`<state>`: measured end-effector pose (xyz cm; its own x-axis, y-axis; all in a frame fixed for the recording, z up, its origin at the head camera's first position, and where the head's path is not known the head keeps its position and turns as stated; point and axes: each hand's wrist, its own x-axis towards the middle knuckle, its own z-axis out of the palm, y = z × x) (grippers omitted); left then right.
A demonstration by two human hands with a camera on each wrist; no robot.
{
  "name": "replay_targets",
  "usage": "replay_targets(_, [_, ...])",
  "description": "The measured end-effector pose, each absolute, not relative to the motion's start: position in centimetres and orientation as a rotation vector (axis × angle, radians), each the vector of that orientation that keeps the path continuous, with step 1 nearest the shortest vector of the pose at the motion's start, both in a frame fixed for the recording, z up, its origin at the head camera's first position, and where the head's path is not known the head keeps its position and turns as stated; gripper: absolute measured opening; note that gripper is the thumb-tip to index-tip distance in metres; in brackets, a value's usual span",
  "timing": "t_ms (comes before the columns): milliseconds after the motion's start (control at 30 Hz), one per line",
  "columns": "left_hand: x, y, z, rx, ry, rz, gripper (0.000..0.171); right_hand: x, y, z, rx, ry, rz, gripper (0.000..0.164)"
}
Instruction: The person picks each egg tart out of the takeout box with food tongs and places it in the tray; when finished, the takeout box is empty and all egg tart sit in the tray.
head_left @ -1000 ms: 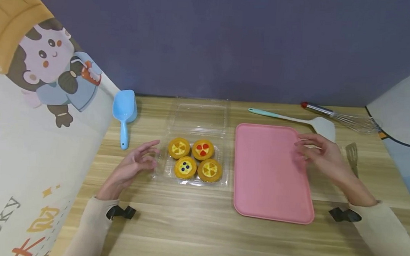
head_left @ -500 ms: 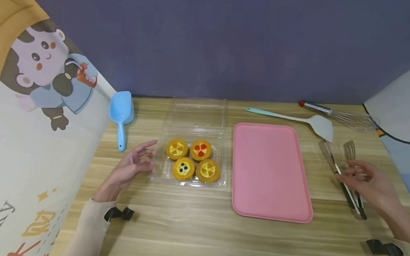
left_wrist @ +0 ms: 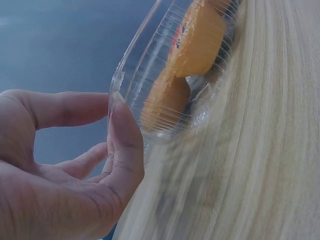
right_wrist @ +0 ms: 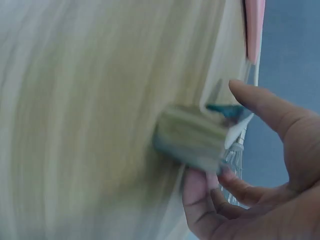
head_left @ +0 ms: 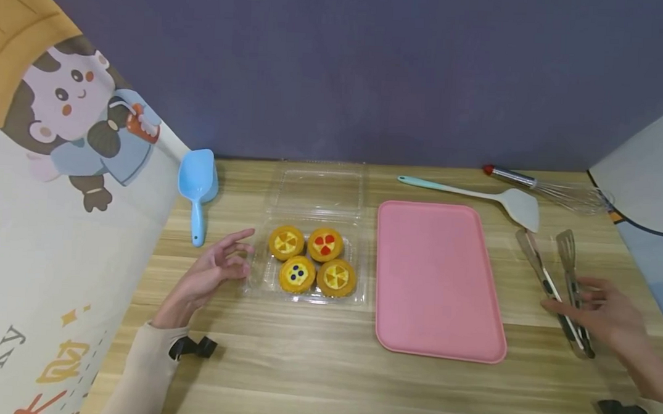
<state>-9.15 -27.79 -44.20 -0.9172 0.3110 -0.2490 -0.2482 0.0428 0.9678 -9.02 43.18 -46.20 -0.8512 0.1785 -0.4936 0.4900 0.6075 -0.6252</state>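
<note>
In the head view my left hand (head_left: 203, 278) is at the left edge of a clear plastic container (head_left: 320, 189) with its lid folded back. The left wrist view shows the thumb and index finger (left_wrist: 72, 107) pinching the container's rim. Several small tarts (head_left: 286, 242) with yellow, red or dark blue toppings sit inside. On the right, my right hand (head_left: 610, 318) straddles metal tongs (head_left: 567, 251) with dark handles, thumb on one side and fingers on the other. In the right wrist view the thumb stands off from the blurred tongs (right_wrist: 192, 137).
A pink tray (head_left: 439, 279) lies between the container and the tongs. Behind it are a white-headed spatula (head_left: 520, 208) with a mint handle and a wire whisk (head_left: 565, 194). A light blue scoop (head_left: 198, 182) lies at the back left, near the wall.
My right hand has moved from the tray's right edge, right and toward me, to around the tongs. My left hand has stayed at the container.
</note>
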Motion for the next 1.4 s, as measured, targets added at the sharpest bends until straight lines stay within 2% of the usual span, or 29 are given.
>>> replay_targets(33, [-9.1,-27.8,-44.2,0.065,1.937,1.928,0.083,-9.0,42.9,-46.3,0.488,2.567,-0.924,0.086])
replay_targets(100, [-9.2,-27.8,-44.2,0.068,1.939,1.925,0.083,-9.0,42.4,-46.3,0.436,2.658,-0.764,0.105])
replay_targets(167, [-9.2,-27.7,-44.2,0.069,1.942,1.922,0.084,-9.0,42.1,-46.3,0.434,2.68,-0.716,0.107])
replay_targets(633, [-9.1,-27.9,-44.3,0.071,1.986,1.888,0.085,-8.3,41.5,-46.6,0.477,2.771,-0.742,0.1])
replay_targets(933, [-9.0,-27.8,-44.1,0.061,2.015,1.868,0.086,-7.1,40.3,-45.5,0.426,2.93,-0.847,0.083])
replay_targets(1233, [-9.2,-27.7,-44.0,0.045,2.048,1.845,0.084,-8.1,36.0,-42.5,0.096,3.082,-0.992,0.07])
replay_targets(1400, [-9.1,-27.6,-44.1,0.032,2.056,1.841,0.085,-9.5,32.6,-41.9,-0.209,3.184,-1.081,0.06])
